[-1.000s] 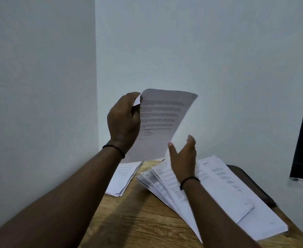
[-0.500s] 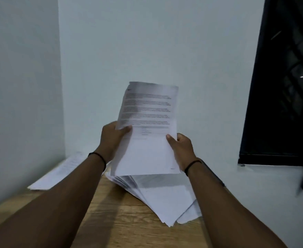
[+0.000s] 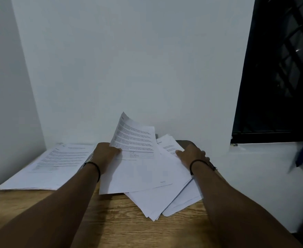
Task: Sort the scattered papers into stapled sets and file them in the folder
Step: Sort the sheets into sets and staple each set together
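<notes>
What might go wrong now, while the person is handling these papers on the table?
1. The loose pile is fanned out, with corners past the table edge on the right; sheets may slide off.
2. The left hand holds the bent sheet only at its edge; it may crease or slip.

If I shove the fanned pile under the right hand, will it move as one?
Probably not: the pile is loose, splayed sheets, so it would likely slide apart. The sheet in the left hand already curls, so it looks floppy.
</notes>
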